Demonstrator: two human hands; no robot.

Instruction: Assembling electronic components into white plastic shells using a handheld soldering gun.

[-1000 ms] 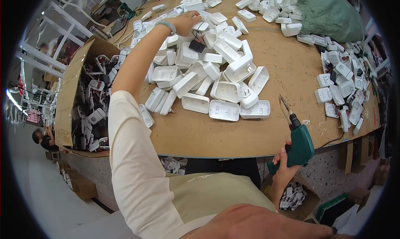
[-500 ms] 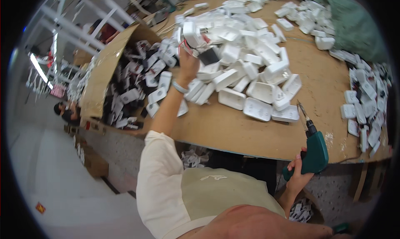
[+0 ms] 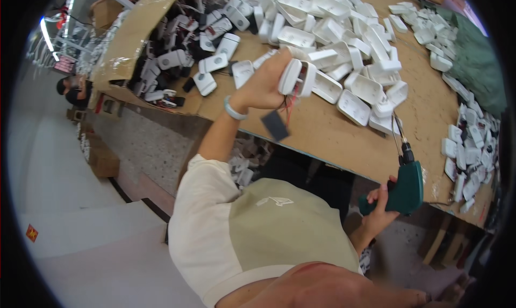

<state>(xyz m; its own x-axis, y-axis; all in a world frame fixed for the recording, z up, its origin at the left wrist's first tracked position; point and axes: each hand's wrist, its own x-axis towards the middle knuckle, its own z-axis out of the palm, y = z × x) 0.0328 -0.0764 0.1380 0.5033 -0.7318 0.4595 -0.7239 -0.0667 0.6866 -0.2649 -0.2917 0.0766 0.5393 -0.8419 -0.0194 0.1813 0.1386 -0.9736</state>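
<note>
While the left hand (image 3: 266,85) grips a white plastic housing (image 3: 297,78) above the table's (image 3: 333,139) near edge and the right hand (image 3: 379,211) clutches a green power screwdriver (image 3: 406,187), the dangling black part (image 3: 275,126) on thin wires could well snag and tear loose.

1. Illumination: bright, even, diffuse overhead light; shadows on the brown worktable (image 3: 344,141) are soft and short.
2. Glare: a light strip (image 3: 45,33) at the upper left is overexposed; the white plastic housings (image 3: 322,18) approach clipping.
3. Distortion: strong fisheye; the table edge bows, and a black vignette surrounds the circular field.
4. Sharpness: the centre is reasonably sharp; the periphery softens, with slight motion blur.
</note>
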